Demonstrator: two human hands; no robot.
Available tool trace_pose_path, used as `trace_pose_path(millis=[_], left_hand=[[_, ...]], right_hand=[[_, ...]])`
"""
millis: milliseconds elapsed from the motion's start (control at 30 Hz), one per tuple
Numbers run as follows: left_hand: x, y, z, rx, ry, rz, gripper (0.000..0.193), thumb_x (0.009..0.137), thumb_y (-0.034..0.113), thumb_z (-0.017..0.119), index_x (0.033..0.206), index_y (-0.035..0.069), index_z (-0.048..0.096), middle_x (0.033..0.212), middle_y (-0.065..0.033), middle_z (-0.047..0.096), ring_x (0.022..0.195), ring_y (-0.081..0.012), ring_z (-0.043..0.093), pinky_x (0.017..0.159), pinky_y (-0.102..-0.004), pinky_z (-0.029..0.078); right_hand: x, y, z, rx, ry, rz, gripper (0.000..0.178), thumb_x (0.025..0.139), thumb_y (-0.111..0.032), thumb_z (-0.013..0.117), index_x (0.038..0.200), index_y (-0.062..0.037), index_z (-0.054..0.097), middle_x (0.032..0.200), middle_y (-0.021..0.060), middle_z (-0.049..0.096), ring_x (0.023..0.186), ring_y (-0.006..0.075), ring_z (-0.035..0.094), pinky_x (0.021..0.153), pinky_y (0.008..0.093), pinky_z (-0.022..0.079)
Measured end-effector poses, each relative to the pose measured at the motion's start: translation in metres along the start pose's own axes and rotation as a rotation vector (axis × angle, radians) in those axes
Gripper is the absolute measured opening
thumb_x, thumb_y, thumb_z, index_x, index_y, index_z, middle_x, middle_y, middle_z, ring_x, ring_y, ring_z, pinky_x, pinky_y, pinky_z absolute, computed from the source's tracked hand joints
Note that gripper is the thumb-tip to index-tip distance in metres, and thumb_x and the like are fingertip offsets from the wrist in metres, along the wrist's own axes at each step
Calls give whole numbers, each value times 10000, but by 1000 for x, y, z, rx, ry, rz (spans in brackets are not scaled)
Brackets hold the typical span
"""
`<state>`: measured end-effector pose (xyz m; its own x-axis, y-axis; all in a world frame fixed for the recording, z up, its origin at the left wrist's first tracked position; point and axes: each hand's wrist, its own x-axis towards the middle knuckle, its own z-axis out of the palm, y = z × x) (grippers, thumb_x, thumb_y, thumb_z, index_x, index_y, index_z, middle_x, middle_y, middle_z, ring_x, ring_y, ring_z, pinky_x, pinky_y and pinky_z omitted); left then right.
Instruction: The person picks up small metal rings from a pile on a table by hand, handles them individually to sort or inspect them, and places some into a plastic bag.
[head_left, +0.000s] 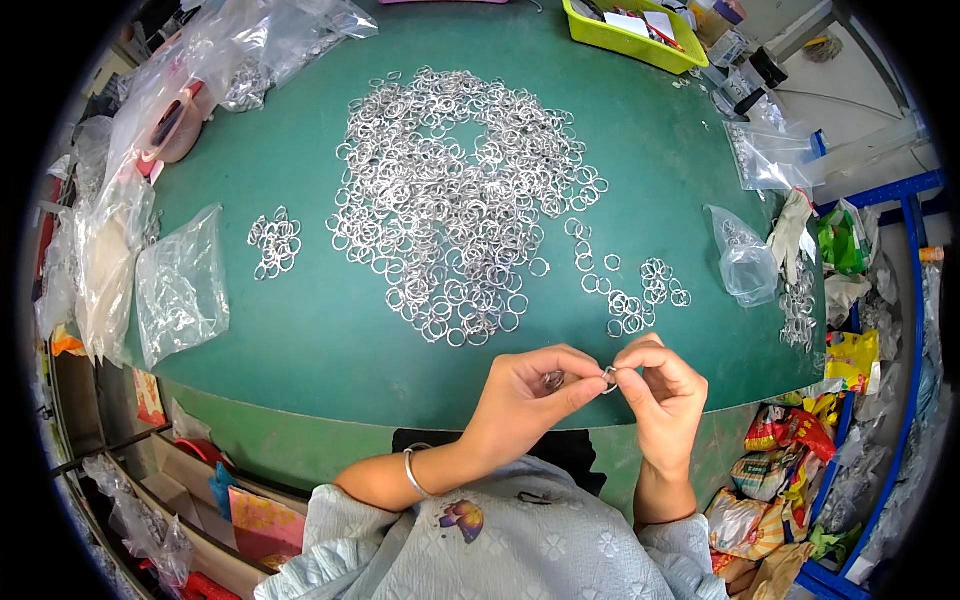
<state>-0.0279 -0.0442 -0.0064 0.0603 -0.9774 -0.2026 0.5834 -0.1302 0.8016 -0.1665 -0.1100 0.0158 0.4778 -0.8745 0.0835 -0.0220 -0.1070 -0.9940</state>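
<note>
Both left hand (535, 388) and right hand (665, 385) pinch one ring (611, 388) in their fingers (572, 362), I'd guess for fine control, near the worktop (290, 345) edge. Beyond lies the heap (455, 205), seemingly central for reach, small clusters (276, 243) apart either side.

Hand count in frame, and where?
2: left hand and right hand, close together at the green table's near edge, both pinching a silver ring. No others visible.

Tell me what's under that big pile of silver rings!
Under the pile of rings is the green tabletop: bits of it peek through gaps. Where the rings lie thickest, they cover it, so I can't see whether anything else hides there.
</note>
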Motion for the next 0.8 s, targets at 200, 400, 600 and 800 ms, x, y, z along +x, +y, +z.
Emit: trace_pose_path(millis=[200, 400, 600, 800], left_hand=[[-8, 8, 5, 24, -25, 65, 99, 769, -71, 568, 855, -38, 603, 898, -92, 573, 760, -84, 528, 615, -190, 417], [-12, 6, 7, 18, -43, 146, 100, 775, -46, 580, 869, -23, 603, 881, -53, 559, 704, -48, 478, 559, -173, 371], [-5, 2, 7, -302, 7, -157, 214, 877, 103, 472, 1029, -34, 533, 930, -74, 565, 812, -99, 536, 690, -247, 451], [3, -20, -11, -449, 47, -277, 279, 897, 127, 421, 1111, -40, 486, 891, -59, 551, 806, -116, 523, 703, -259, 448]], right_hand=[[-5, -6, 4, 160, -4, 41, 86, 751, 93, 561, 824, 47, 562, 773, 87, 554, 719, 138, 514, 650, 240, 419], [-7, -9, 5, 105, -13, -37, 66, 758, 77, 561, 815, 45, 555, 769, 90, 552, 702, 137, 506, 632, 229, 418], [-2, 0, 7, -191, -76, -44, 83, 706, 45, 609, 774, 11, 575, 758, 68, 548, 704, 150, 478, 637, 247, 396], [31, 27, -9, -442, 54, -86, 95, 692, 9, 616, 783, -14, 604, 795, 72, 556, 761, 190, 496, 690, 291, 396]])
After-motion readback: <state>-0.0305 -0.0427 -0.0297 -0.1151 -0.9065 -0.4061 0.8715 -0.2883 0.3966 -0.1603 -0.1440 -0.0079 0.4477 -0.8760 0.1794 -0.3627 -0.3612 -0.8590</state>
